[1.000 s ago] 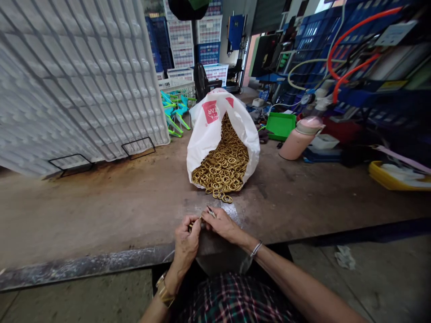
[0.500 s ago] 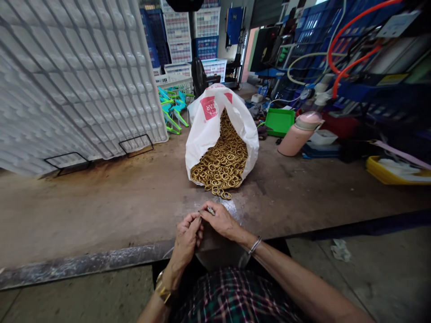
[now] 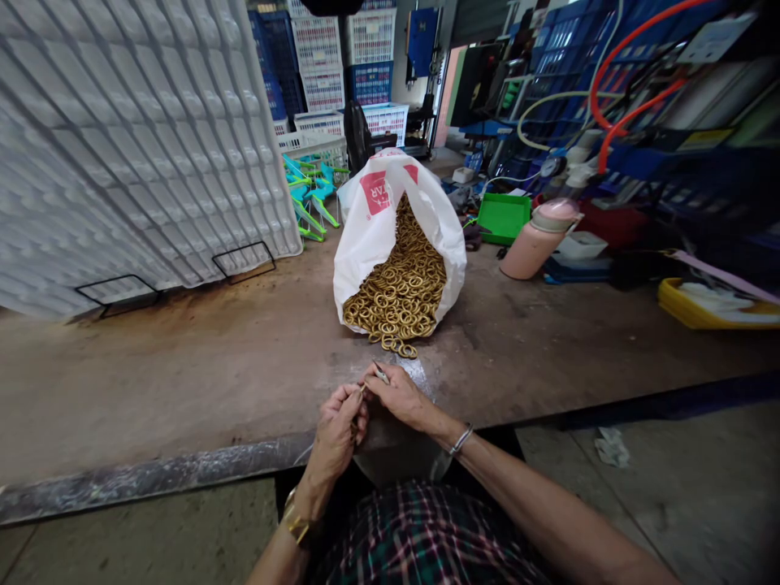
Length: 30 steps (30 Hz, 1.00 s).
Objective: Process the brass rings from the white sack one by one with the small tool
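Note:
A white plastic bag (image 3: 371, 236) lies open on the workbench (image 3: 183, 382), spilling several gold-coloured rings (image 3: 396, 296) toward me. Just in front of the spill, my left hand (image 3: 337, 431) is curled closed around a small gold ring that barely shows between its fingers. My right hand (image 3: 399, 398) pinches a thin metal tool (image 3: 381, 373) whose tip points at the left hand's fingers. Both hands meet at the bench's near edge, above a plaid garment (image 3: 420, 536).
A large white gridded plastic panel (image 3: 134, 138) leans at the left. A pink flask (image 3: 539, 240), green tray (image 3: 503, 218) and yellow tray (image 3: 712, 305) sit at the right. Crates (image 3: 369, 49), teal hangers (image 3: 310, 199) and orange hoses (image 3: 627, 73) fill the back.
The hands stay together at the bench edge with small finger shifts; the right hand's tool has tilted slightly. The view has drifted a little, so the bag sits higher in the frame.

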{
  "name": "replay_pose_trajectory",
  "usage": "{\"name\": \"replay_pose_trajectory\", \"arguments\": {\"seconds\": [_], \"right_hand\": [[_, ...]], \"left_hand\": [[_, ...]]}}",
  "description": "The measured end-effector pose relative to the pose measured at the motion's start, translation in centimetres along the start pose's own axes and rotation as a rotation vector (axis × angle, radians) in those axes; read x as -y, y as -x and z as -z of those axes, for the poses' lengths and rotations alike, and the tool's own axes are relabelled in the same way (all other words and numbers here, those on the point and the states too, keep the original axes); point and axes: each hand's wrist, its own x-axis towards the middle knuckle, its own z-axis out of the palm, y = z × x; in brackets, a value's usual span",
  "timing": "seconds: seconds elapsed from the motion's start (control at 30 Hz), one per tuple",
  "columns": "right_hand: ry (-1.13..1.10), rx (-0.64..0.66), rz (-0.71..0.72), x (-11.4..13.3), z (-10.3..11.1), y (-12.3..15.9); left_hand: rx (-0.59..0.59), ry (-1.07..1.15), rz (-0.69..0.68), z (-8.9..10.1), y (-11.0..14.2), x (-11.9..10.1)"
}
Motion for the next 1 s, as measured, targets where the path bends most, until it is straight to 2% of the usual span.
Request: {"name": "replay_pose_trajectory", "arguments": {"seconds": [0.17,0.27,0.37,0.5,0.73,0.87,1.0], "right_hand": [[0.086,-0.039,-0.009,-0.5,0.1,0.0],[0.298,-0.04,0.034,-0.8,0.2,0.2],[0.556,0.028,0.116,-1.0,0.2,0.7],[0.774,0.096,0.118,-0.6,0.0,1.1],[0.836,0.149,0.141,-0.5,-0.1,1.0],[0.869,0.182,0.086,-0.5,-0.2,1.0],[0.953,0.144,0.024,-0.8,0.0,0.7]], "left_hand": [[0.022,0.042,-0.01,0.1,0.2,-0.1],[0.001,0.05,-0.024,0.0,0.2,-0.2],[-0.024,0.034,-0.024,-0.1,0.2,-0.4],[-0.037,-0.004,-0.039,-0.1,0.2,-0.3],[-0.017,-0.083,-0.059,0.6,0.2,0.3],[-0.005,-0.137,-0.09,1.3,0.0,0.8],[0.046,-0.149,-0.088,1.3,0.7,0.8]]}}
